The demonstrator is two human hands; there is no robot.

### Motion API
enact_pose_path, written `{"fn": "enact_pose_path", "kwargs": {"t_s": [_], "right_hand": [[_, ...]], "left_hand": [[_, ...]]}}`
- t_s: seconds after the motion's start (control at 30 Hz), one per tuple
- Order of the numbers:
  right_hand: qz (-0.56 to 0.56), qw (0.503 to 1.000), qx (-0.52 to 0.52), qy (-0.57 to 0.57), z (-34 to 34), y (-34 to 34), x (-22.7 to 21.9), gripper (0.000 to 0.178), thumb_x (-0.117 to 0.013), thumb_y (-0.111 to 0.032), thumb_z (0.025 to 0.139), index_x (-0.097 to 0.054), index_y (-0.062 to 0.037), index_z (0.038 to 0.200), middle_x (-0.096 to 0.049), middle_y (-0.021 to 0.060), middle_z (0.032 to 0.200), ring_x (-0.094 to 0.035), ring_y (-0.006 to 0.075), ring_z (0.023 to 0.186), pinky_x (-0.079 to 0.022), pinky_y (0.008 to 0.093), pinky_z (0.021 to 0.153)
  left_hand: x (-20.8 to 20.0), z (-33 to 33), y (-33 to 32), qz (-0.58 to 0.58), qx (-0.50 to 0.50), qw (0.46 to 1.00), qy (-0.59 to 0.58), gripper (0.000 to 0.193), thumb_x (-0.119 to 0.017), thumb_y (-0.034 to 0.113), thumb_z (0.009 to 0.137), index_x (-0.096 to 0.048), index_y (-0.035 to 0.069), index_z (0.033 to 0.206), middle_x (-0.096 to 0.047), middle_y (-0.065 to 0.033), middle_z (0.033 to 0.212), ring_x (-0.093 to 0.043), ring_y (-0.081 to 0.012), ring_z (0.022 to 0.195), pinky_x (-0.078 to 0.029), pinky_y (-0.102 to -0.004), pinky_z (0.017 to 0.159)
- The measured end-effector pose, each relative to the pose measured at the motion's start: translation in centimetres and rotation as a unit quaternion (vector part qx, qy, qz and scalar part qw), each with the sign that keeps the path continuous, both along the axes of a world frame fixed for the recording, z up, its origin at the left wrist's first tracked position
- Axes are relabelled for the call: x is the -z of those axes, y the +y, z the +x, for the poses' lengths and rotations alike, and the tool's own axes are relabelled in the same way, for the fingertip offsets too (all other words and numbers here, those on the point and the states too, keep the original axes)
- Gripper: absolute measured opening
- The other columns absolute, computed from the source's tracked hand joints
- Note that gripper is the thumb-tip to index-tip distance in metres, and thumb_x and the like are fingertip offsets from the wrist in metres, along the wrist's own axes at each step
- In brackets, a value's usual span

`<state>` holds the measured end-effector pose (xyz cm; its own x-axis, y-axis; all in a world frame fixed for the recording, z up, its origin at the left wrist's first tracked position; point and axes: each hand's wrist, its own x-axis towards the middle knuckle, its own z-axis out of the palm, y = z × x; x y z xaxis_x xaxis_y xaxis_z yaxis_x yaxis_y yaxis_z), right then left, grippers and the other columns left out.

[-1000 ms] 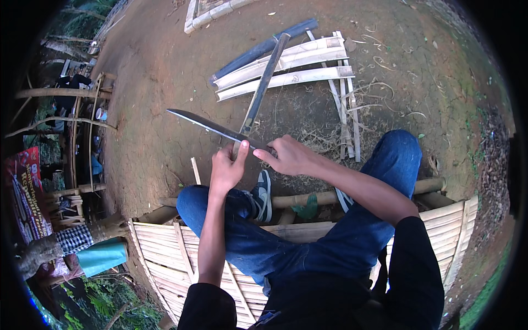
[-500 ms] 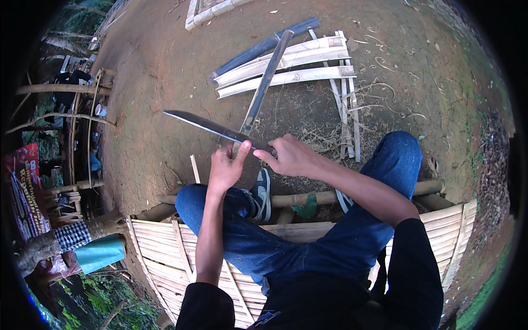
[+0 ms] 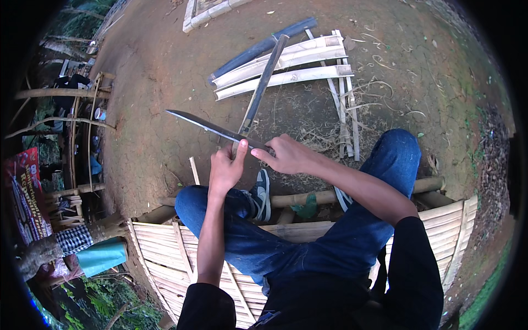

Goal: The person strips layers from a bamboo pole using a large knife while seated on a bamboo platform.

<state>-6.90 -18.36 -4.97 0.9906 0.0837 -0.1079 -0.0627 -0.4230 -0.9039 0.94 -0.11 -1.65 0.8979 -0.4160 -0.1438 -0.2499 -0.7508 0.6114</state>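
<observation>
My right hand [image 3: 287,155] is closed round the grip end of a long machete [image 3: 209,126], whose pointed blade reaches out to the left. My left hand [image 3: 225,169] grips the near end of a long, dark-skinned bamboo strip [image 3: 262,86], its thumb up against the blade. The strip slants away from me to the far right, and the blade lies across it close to my left fingers. The machete's handle is mostly hidden by my right hand, and the strip's near end is covered by my left hand.
Split bamboo pieces [image 3: 286,78] and a dark bamboo length [image 3: 236,60] lie ahead on the ground, beside thin slats [image 3: 342,104] and curly shavings [image 3: 313,132]. I sit on a slatted bamboo bench [image 3: 157,242]. A bamboo rail [image 3: 324,198] crosses near my feet.
The bamboo strip's far end has dropped slightly toward me and to the left. The machete's tip has shifted a little to the right. Both hands keep their holds.
</observation>
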Motion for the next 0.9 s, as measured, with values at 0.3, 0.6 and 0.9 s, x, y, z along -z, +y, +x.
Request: {"fn": "enact_pose_path", "kwargs": {"t_s": [0.3, 0.6, 0.9], "right_hand": [[0.033, 0.999, -0.002, 0.006, 0.1, 0.2, 0.6, 0.069, -0.048, -0.052, 0.096, -0.06, 0.0072, 0.062, -0.044, 0.0159, 0.042, -0.046, 0.0236, 0.039, -0.039, 0.0428, 0.045], [0.03, 0.999, -0.004, 0.01, -0.2, 0.3, 0.3, 0.068, -0.049, -0.051, 0.096, -0.059, 0.0085, 0.064, -0.046, 0.0202, 0.045, -0.049, 0.0286, 0.042, -0.041, 0.0448, 0.047], [-0.032, 0.999, 0.039, -0.012, -0.5, 1.1, -0.5, 0.064, -0.052, -0.048, 0.094, -0.061, 0.0085, 0.067, -0.052, 0.0267, 0.052, -0.058, 0.0422, 0.052, -0.046, 0.0481, 0.053]], "left_hand": [[0.5, 0.3, 0.4, -0.016, -0.009, 1.0, 0.02, 0.062, -0.058, 0.05, 0.093, -0.059, -0.009, 0.074, -0.046, -0.0134, 0.051, -0.044, -0.0125, 0.055, -0.04, -0.0374, 0.051], [-0.4, -0.2, 0.0, -0.03, 0.002, 0.999, 0.019, 0.058, -0.058, 0.047, 0.094, -0.061, -0.009, 0.078, -0.046, -0.0138, 0.052, -0.043, -0.0123, 0.056, -0.041, -0.0371, 0.052], [1.1, 0.4, 1.3, -0.062, 0.023, 0.997, 0.029, 0.057, -0.059, 0.047, 0.094, -0.059, -0.007, 0.077, -0.043, -0.0114, 0.053, -0.041, -0.0113, 0.055, -0.039, -0.0343, 0.05]]}}
